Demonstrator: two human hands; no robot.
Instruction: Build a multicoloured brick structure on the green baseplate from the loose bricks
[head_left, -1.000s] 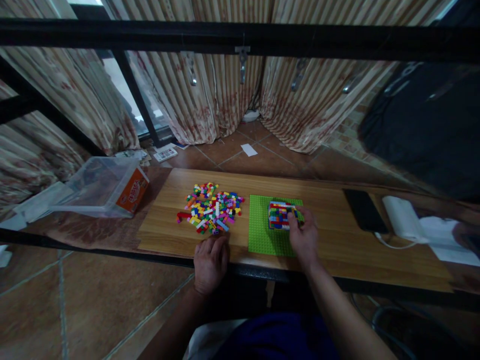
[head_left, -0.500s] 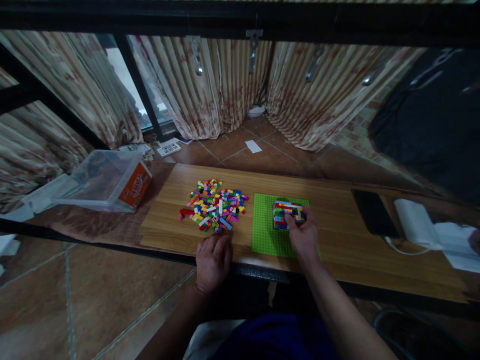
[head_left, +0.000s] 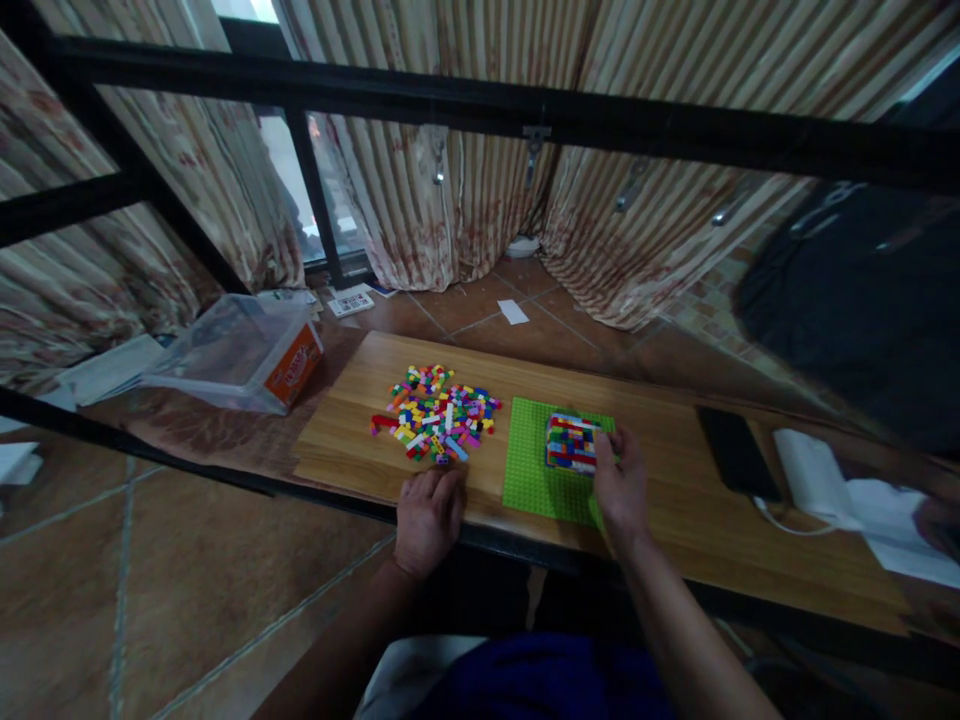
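Observation:
A rectangular block of stacked multicoloured toy bricks (head_left: 571, 443) sits on the green baseplate (head_left: 525, 485), toward its far right part. My right hand (head_left: 621, 485) is closed at the right end of this block, thumb on the near side; its other fingers are partly hidden behind. My left hand (head_left: 427, 515) rests at the table's front edge with its fingers curled in, and nothing shows in it. Just beyond it spreads a pile of loose toy bricks (head_left: 442, 415) in many colours.
A clear plastic bin (head_left: 225, 350) with an orange label stands at the left. On the right of the wooden table (head_left: 675, 540) lie a black phone (head_left: 739, 450), a cable and a white power bank (head_left: 814, 475). A dark metal bar (head_left: 465, 95) crosses beyond the table.
My right thumb has slid from the top of the brick block to its right end. The left hand stays curled at the table edge. The camera view has tilted and shifted.

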